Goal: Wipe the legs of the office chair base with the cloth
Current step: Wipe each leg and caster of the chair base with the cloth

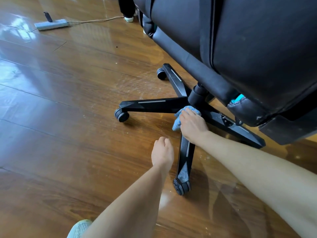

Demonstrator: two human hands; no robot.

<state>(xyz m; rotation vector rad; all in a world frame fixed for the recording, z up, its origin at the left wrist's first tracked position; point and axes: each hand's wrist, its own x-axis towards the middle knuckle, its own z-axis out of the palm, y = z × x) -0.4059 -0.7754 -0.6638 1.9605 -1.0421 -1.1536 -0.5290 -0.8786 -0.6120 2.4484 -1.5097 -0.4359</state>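
Pressing a blue cloth (178, 120) w/ the right hand (192, 125), fingers closed over it, onto the black chair base (154, 104) right by the hub, where the near leg (186, 152) starts. Left hand (162, 153) loosely curled, empty, just beside that leg above the wood floor (68, 109). Dust on the leg tip nr the caster (181, 186).

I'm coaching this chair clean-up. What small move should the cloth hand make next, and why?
Probably slide the cloth down the near leg toward its wheel. The right hand presses it near the hub, and the leg's tip looks dusty grey. The left hand is empty.
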